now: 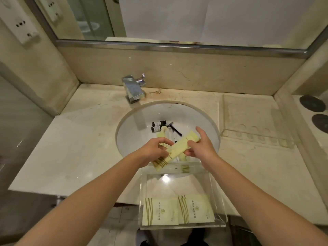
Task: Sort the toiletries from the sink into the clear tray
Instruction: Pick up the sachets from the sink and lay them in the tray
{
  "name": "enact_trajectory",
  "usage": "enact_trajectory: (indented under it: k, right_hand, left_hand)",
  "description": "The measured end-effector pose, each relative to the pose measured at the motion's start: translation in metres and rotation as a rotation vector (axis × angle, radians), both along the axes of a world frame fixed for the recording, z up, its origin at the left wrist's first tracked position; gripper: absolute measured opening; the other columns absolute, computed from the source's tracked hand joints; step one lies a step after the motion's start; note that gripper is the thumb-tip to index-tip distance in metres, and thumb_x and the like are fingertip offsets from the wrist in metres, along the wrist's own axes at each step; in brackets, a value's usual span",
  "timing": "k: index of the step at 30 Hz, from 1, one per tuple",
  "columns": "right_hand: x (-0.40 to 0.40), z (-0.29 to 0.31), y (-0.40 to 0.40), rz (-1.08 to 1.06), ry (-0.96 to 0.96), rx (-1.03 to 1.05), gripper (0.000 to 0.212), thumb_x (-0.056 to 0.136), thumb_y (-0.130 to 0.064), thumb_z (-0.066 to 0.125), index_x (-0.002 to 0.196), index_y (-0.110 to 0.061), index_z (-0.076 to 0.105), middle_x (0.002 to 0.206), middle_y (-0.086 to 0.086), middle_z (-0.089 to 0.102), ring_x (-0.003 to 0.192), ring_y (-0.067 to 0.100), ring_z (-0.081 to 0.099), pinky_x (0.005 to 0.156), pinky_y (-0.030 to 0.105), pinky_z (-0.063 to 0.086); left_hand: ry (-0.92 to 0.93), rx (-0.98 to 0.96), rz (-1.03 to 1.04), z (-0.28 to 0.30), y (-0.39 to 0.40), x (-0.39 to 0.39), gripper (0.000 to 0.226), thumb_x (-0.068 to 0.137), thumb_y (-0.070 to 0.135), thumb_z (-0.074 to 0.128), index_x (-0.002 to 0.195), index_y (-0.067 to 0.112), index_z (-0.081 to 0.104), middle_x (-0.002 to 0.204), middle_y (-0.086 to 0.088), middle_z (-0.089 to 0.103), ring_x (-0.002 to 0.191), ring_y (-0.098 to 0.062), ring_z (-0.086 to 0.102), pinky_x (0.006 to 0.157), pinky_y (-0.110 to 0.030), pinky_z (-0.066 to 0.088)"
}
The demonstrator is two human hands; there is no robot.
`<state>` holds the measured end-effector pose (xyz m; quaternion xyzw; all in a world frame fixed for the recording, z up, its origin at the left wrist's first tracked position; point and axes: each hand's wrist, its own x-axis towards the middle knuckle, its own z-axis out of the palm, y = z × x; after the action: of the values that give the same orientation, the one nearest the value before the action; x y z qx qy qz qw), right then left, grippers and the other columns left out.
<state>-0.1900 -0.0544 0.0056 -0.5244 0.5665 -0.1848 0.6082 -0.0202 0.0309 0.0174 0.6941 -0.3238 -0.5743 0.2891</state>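
Over the near half of the white sink (209,128), both hands grip long pale-yellow packets (179,146). My left hand (154,150) pinches the lower end, where green stripes show. My right hand (200,146) closes on the upper end. Deeper in the basin lie two small dark bottles (158,126), a black comb-like item (175,129) and more yellow packets. The clear tray (220,208) sits on the counter's front edge below my hands. Two flat pale-yellow sachets (177,211) lie in its near end.
A square chrome faucet (133,88) stands behind the basin. A second clear holder with round recesses (252,118) rests on the marble counter (79,148) at right. Two dark round coasters (317,112) lie far right. A mirror and wall sockets are above.
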Motion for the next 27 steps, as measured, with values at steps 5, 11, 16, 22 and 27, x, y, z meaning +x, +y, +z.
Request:
enact_trajectory:
  k: [5, 11, 16, 22, 27]
  right_hand:
    - [-0.009, 0.009, 0.021, -0.014, 0.011, -0.039, 0.052, 0.089, 0.006, 0.053, 0.133, -0.021, 0.051, 0.118, 0.018, 0.058, 0.062, 0.02, 0.068, 0.076, 0.035, 0.061]
    - [-0.02, 0.012, 0.048, 0.002, -0.003, 0.036, 0.035, 0.088, 0.003, 0.056, 0.117, -0.017, 0.054, 0.108, 0.015, 0.057, 0.06, 0.021, 0.067, 0.074, 0.036, 0.062]
    - [-0.026, 0.006, 0.06, -0.058, 0.029, 0.148, 0.018, 0.088, -0.017, 0.065, 0.098, -0.018, 0.05, 0.104, 0.016, 0.063, 0.059, 0.026, 0.066, 0.072, 0.038, 0.06]
    - [-0.038, -0.004, 0.065, -0.14, 0.017, 0.087, 0.012, 0.089, -0.011, 0.06, 0.095, -0.019, 0.053, 0.106, 0.011, 0.055, 0.065, 0.024, 0.065, 0.079, 0.04, 0.058]
    - [-0.05, -0.011, 0.065, -0.199, -0.038, 0.11, 0.014, 0.085, -0.006, 0.064, 0.094, -0.012, 0.055, 0.099, 0.011, 0.059, 0.061, 0.018, 0.063, 0.09, 0.047, 0.056]
  left_hand:
    - [-0.003, -0.023, -0.096, 0.013, 0.023, 0.001, 0.029, 0.089, 0.002, 0.06, 0.109, 0.024, 0.064, 0.092, -0.009, 0.059, 0.075, -0.019, 0.057, 0.067, -0.026, 0.05]
    - [-0.016, -0.029, -0.165, 0.014, 0.043, 0.001, 0.029, 0.087, -0.001, 0.063, 0.107, 0.02, 0.06, 0.087, -0.005, 0.061, 0.075, -0.016, 0.06, 0.07, -0.027, 0.052]
    - [-0.027, -0.016, -0.172, 0.011, 0.049, -0.004, 0.034, 0.084, 0.003, 0.067, 0.113, 0.021, 0.061, 0.105, -0.014, 0.066, 0.087, -0.02, 0.064, 0.081, -0.03, 0.055]
    - [0.123, 0.139, -0.199, 0.01, 0.057, -0.01, 0.03, 0.099, 0.02, 0.044, 0.12, 0.006, 0.058, 0.111, -0.013, 0.069, 0.093, -0.024, 0.066, 0.084, -0.035, 0.055]
    - [0.218, 0.224, -0.215, 0.005, 0.065, -0.007, 0.02, 0.101, 0.014, 0.035, 0.106, 0.009, 0.054, 0.107, -0.015, 0.065, 0.089, -0.026, 0.068, 0.075, -0.038, 0.057]
